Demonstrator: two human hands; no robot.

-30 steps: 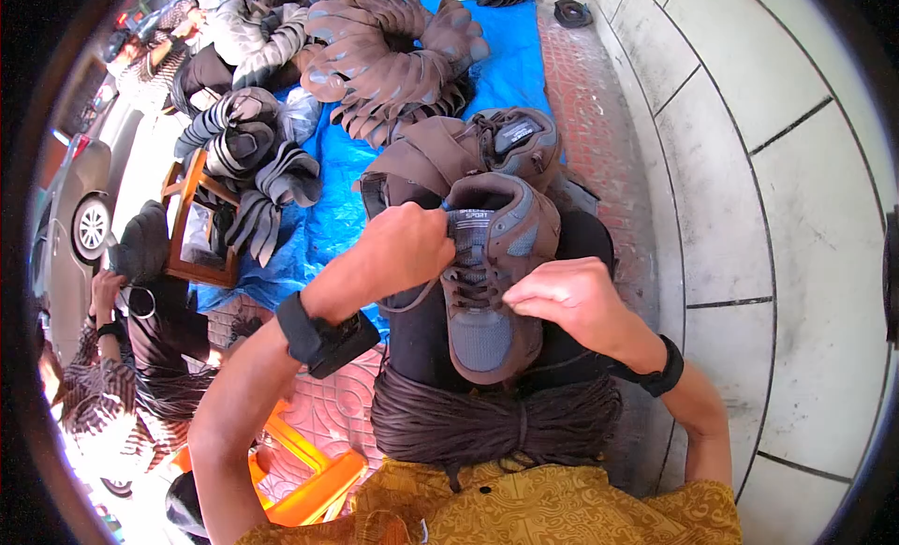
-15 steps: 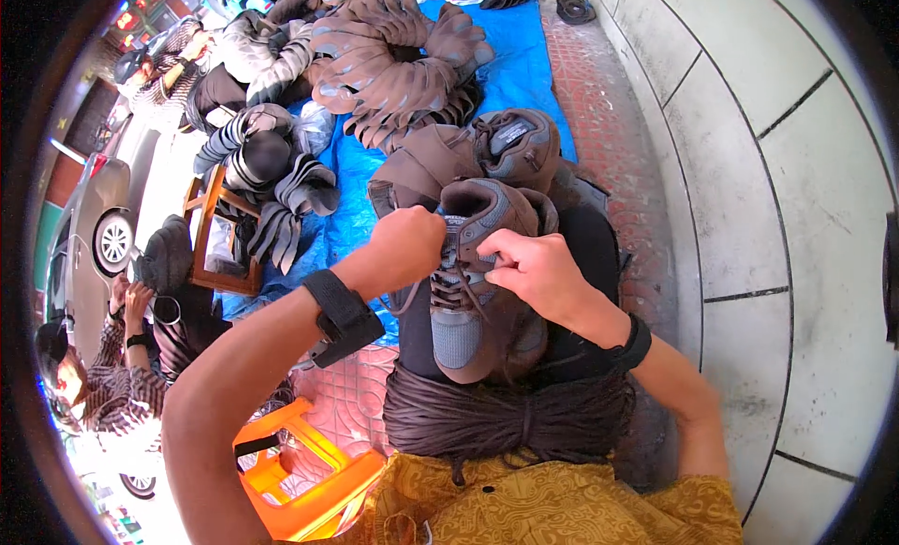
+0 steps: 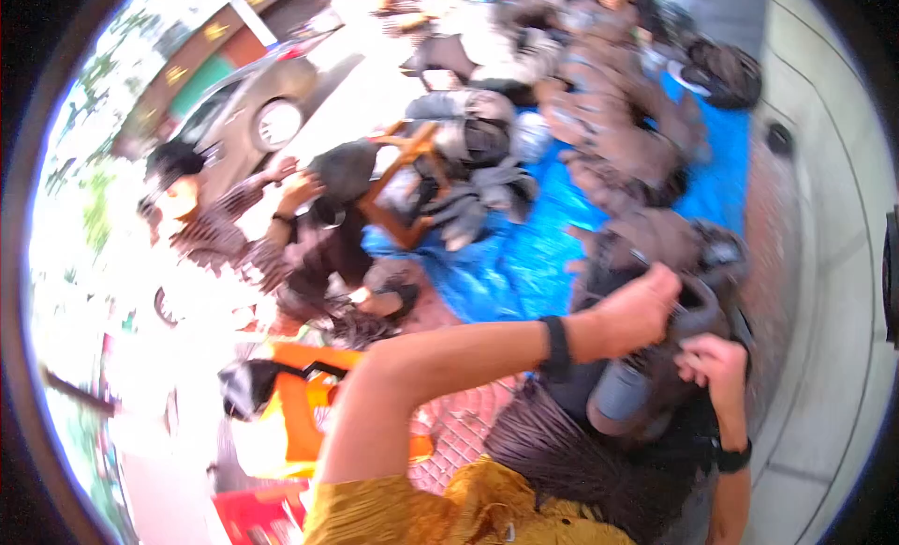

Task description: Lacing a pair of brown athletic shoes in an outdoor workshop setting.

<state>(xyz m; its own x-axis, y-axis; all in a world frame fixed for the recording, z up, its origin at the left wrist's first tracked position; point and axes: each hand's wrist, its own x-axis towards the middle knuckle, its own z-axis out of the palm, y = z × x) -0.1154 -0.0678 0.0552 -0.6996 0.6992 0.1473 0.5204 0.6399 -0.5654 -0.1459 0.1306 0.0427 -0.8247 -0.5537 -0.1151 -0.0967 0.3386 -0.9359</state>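
A brown shoe with a grey-blue toe rests on my lap, its toe toward me. Closed at the upper left of its opening, my left hand grips a shoelace, though blur hides the lace itself. Against the shoe's right side my right hand has its fingers curled in a pinch; what lies in them is too smeared to name. A thick bundle of dark brown laces lies across my lap, just below the shoe. Beyond the shoe sits another brown shoe.
A blue tarp bears piles of brown shoe uppers. An orange plastic stool stands to my left, with a wooden frame farther off. A person sits left, holding a dark piece. A pale wall rises on my right.
The whole view has swung left, so the shoe and my hands appear farther right and lower, and blurred. Both hands stay at the shoe; my left hand seems a little higher over its opening.
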